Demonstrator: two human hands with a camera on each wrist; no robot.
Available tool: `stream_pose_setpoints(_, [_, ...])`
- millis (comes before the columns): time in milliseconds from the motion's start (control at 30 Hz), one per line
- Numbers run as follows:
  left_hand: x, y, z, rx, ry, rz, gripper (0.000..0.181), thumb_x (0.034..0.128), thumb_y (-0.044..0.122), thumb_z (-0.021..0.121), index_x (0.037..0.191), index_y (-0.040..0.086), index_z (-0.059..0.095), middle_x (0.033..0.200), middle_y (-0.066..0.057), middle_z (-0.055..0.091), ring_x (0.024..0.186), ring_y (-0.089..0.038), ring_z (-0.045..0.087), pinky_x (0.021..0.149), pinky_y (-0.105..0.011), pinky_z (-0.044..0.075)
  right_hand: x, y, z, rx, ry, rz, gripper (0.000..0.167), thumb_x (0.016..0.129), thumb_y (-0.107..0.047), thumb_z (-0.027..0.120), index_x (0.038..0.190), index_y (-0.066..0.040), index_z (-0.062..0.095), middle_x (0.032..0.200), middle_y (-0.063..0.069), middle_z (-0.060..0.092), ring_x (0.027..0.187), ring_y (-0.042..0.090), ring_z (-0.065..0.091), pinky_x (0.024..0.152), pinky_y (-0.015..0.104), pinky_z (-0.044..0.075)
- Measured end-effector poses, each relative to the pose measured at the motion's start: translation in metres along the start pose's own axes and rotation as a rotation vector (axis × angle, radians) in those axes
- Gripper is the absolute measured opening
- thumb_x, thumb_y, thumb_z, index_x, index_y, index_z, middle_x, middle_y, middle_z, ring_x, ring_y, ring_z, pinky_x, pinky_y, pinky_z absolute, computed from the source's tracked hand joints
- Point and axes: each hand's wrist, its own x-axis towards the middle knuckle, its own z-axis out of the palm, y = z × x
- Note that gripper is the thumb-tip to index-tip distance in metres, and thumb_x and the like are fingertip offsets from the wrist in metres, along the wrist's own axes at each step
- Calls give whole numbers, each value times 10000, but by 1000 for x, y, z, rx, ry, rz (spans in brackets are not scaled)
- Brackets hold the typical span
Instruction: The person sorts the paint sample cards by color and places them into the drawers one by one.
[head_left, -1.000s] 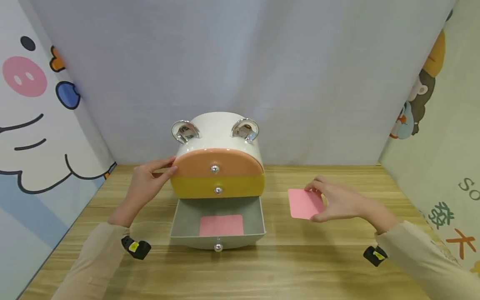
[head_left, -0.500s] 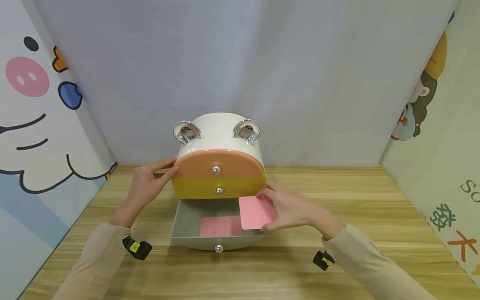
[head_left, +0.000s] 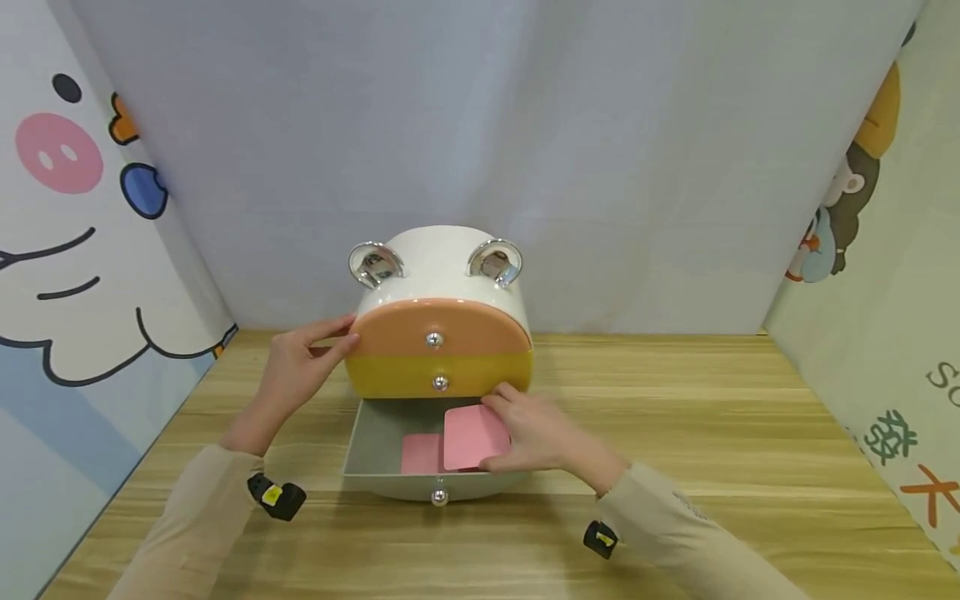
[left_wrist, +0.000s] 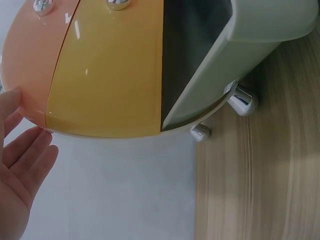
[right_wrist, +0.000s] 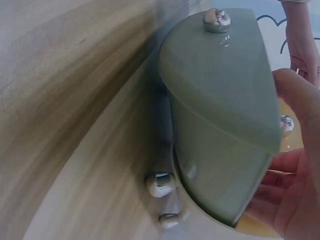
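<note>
A small white cabinet point(head_left: 446, 258) with chrome ears stands mid-table, its orange drawer point(head_left: 397, 329) and yellow drawer point(head_left: 390, 375) pushed in. Below them, the grey-green bottom drawer point(head_left: 371, 442) is pulled out. A flat pink card point(head_left: 422, 454) lies inside. Over the drawer's right half, my right hand point(head_left: 540, 433) holds a second pink card point(head_left: 471, 437) between thumb and fingers, partly covering the first. My left hand point(head_left: 292, 371) touches the cabinet's left side, thumb at the orange front's edge, fingers fairly straight along the side. In the right wrist view, the drawer hides the cards.
Wood-grained table point(head_left: 675, 383) surrounds the cabinet. A pale curtain point(head_left: 637, 167) hangs behind, with cartoon-printed panels point(head_left: 67, 250) at both sides. Round chrome knobs point(head_left: 439, 497) stick out from the drawer fronts. Chrome feet point(left_wrist: 242, 100) lift the cabinet's base.
My right hand has carried the pink card leftward from beside the cabinet to over the open drawer, then slightly lower. My left hand has stayed at the cabinet's side.
</note>
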Motion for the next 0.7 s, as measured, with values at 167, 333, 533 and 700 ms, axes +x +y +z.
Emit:
stream_pose_setpoints(167, [0,0,0,0,-5,2,343,841,177,658,1151,34,630,1048,-130,659,934,-241,622,681,-98,506,3,-2,5,35,-4,22,683,672,-499,709,1147,-28,572,1058,36,519,745,126,510,574,209,446])
stream_pose_setpoints(333, [0,-1,0,0,-3,9,344,842,177,657,1153,34,630,1049,-130,659,932,-234,622,674,-67,489,1,0,9,43,7,11,709,686,-546,686,1157,-28,572,1102,34,525,787,135,543,612,225,483])
stream_pose_setpoints(533, [0,-2,-1,7,-10,6,348,845,189,653,1157,36,628,1052,-132,657,938,-229,626,685,-154,525,-3,1,10,74,35,7,685,709,-520,683,1173,-32,561,1157,41,528,892,146,564,695,260,515])
stream_pose_setpoints(700, [0,-3,0,-2,-4,1,348,845,193,654,1156,40,629,1055,-127,658,932,-180,623,673,-69,492,-11,-6,2,144,149,-20,608,718,-460,708,1146,-55,558,1128,20,535,967,145,547,809,275,505])
